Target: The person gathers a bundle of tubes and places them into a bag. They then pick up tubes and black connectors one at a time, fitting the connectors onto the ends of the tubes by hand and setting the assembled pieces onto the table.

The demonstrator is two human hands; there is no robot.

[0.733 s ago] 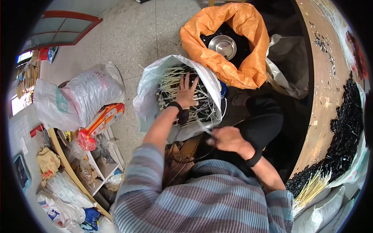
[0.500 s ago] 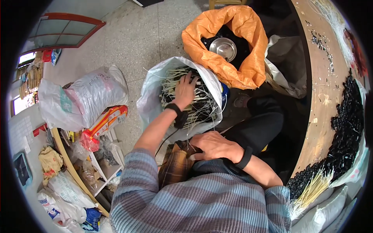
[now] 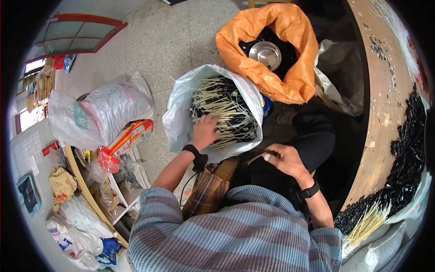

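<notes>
A white woven sack [image 3: 174,120] stands before me with its mouth rolled wide. Inside it lie bundles of pale, thin strands with black pieces [image 3: 222,104]. My left hand [image 3: 205,132] rests on the near left side of these bundles, fingers stretched out and somewhat apart. Over my lap, my right hand [image 3: 290,161] is closed with curled fingers, and white wrapping shows on one digit. A thin brownish strip [image 3: 257,158] is near its fingertips; whether the fingers grip it is unclear. Beneath lies brown plaid cloth [image 3: 210,192].
An orange sack [image 3: 297,86] with black pieces and a metal bowl [image 3: 265,55] stands beyond the white one. At right, a wooden table [image 3: 378,109] carries a heap of black pieces [image 3: 405,149] and pale strands [image 3: 368,222]. Stuffed bags [image 3: 115,106] and a cluttered shelf [image 3: 86,195] are left.
My left hand has drawn back toward me across the bundles, uncovering more of them. My right hand has moved right, off the plaid cloth, and its fingers have curled in.
</notes>
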